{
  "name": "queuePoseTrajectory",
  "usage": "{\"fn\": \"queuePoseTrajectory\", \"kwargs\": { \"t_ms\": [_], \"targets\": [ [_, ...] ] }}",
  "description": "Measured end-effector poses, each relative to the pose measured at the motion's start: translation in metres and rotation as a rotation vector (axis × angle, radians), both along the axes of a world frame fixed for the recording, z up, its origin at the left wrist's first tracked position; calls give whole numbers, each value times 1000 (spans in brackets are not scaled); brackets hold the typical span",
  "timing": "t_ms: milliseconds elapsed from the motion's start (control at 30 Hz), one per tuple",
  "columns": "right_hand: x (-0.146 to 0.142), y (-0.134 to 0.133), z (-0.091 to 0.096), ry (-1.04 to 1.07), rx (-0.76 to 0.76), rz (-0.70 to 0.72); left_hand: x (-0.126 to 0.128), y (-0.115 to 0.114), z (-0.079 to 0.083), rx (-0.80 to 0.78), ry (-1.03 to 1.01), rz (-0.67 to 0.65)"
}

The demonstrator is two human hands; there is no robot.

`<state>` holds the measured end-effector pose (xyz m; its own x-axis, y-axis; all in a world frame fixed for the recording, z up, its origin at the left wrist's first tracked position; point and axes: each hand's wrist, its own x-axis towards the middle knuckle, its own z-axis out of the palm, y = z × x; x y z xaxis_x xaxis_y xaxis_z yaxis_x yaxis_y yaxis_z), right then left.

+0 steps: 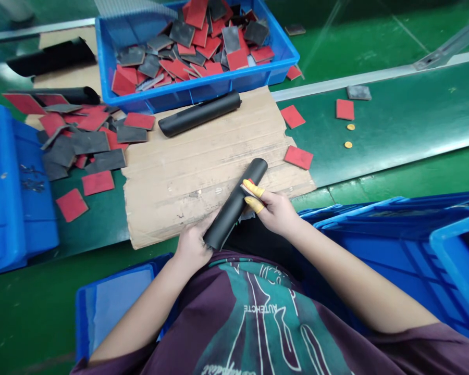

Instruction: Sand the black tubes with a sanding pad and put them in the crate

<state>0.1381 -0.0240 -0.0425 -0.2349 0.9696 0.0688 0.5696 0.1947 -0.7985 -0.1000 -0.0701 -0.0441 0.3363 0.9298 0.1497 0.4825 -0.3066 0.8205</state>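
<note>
The left hand (193,246) grips the lower end of a black tube (232,211), slanted over the cardboard's (214,161) near edge. The right hand (278,211), yellow covers (255,204) on two fingertips, pinches a small pad (251,182) against the tube. Another tube (200,113) lies on the cardboard beside a blue bin (203,86)

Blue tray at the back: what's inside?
A jumbled heap of red pads and dark grey pads. The heap hides whatever lies deeper and most of the floor of the blue tray.
</note>
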Motion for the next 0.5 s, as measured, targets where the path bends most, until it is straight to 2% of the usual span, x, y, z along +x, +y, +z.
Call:
{"fn": "queuePoseTrajectory", "kwargs": {
  "t_ms": [333,500],
  "targets": [
    [0,0,0,-25,-15,-2,1,0,5,-68,8,15],
    [-2,-2,2,-27,-16,4,1,0,5,-46,7,15]
  ]
}}
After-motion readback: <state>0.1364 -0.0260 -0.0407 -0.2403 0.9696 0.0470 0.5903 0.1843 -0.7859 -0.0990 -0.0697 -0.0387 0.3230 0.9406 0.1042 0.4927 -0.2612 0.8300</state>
